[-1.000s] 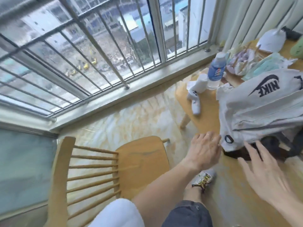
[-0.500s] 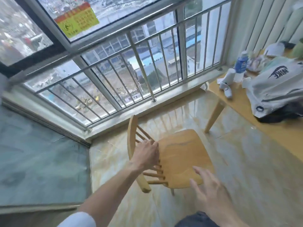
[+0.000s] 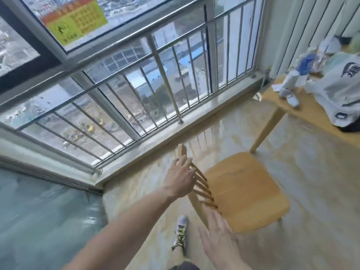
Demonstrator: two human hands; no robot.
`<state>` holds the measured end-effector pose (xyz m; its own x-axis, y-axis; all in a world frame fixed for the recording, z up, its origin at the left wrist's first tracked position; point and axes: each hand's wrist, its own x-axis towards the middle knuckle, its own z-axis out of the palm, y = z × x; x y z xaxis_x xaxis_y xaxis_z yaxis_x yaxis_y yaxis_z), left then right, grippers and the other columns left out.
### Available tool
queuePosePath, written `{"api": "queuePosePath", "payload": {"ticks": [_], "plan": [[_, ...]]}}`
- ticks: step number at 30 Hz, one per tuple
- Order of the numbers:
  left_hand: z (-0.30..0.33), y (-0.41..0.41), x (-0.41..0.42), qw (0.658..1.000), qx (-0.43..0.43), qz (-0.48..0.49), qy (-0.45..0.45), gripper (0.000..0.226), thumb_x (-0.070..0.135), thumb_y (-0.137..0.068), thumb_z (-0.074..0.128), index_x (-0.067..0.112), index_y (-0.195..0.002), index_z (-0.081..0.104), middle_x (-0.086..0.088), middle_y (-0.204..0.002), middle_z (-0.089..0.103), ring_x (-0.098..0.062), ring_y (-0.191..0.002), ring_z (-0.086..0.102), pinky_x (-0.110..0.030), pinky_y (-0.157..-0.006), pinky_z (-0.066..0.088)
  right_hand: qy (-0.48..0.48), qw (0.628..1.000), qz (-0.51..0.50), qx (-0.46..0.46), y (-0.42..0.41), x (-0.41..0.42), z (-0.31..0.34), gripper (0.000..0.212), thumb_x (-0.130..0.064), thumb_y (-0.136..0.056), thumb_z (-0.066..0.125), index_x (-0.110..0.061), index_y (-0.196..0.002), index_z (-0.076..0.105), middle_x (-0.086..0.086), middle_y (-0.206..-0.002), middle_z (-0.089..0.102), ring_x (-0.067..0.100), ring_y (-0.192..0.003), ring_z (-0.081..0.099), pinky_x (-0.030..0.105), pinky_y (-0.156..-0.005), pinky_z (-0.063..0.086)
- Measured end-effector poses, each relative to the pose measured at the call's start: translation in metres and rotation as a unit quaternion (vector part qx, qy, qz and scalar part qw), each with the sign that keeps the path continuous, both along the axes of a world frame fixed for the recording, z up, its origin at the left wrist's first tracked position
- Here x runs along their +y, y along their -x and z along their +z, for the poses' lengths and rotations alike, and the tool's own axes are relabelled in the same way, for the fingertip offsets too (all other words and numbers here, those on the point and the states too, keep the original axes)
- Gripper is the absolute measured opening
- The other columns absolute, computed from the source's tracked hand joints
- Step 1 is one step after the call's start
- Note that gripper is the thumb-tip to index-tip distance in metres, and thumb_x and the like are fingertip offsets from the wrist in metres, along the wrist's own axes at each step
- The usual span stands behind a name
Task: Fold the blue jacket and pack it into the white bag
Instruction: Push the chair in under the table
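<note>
The white bag (image 3: 335,94) with a dark logo lies on the wooden table (image 3: 303,112) at the far right. A dark cloth (image 3: 350,128) shows under the bag's near edge; I cannot tell whether it is the blue jacket. Both hands are far from the bag, at a wooden chair (image 3: 243,191) in the lower middle. My left hand (image 3: 181,179) rests against the top of the chair's spindle back with its fingers spread. My right hand (image 3: 218,238) hovers open by the lower end of the back, holding nothing.
A barred window (image 3: 155,78) with a low sill runs along the far side. On the table behind the bag stand a blue-labelled bottle (image 3: 306,64), white items (image 3: 290,88) and crumpled things. My sneaker (image 3: 180,233) is on the glossy floor beside the chair.
Both hands left the bag on the table and came to the chair. The view swung back and left, so the bag now sits far right. The left hand's fingers have loosened on the chair back.
</note>
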<state>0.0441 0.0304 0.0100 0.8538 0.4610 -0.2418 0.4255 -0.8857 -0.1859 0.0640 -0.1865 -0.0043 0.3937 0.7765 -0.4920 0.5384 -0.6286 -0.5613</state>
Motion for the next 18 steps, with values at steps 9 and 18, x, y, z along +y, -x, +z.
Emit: {"api": "queuePosePath", "payload": {"ticks": [9,18], "plan": [[-0.066,0.007,0.121,0.986,-0.066,-0.061,0.143,0.055,0.046,-0.097,0.037,0.010,-0.131,0.060,-0.016,-0.167,0.025,-0.032,-0.157,0.016,-0.052,-0.123,0.023,0.163,0.938,-0.272,-0.139,0.038,0.095,-0.052,0.073,-0.059,-0.104,0.011,-0.027,-0.105,0.076,0.001,-0.102,0.078,0.031,-0.102,0.071,0.044,-0.092,0.050],[-0.065,-0.027,0.141,0.646,-0.094,0.471,0.593,0.062,0.019,-0.082,0.063,-0.003,-0.135,0.041,-0.023,-0.109,0.066,-0.035,-0.092,0.066,-0.039,-0.072,0.058,0.127,0.534,-0.836,0.008,0.039,0.076,-0.034,0.050,-0.021,-0.091,0.072,-0.017,-0.137,0.054,0.027,-0.137,0.058,0.047,-0.125,0.056,0.048,-0.104,0.049]]}}
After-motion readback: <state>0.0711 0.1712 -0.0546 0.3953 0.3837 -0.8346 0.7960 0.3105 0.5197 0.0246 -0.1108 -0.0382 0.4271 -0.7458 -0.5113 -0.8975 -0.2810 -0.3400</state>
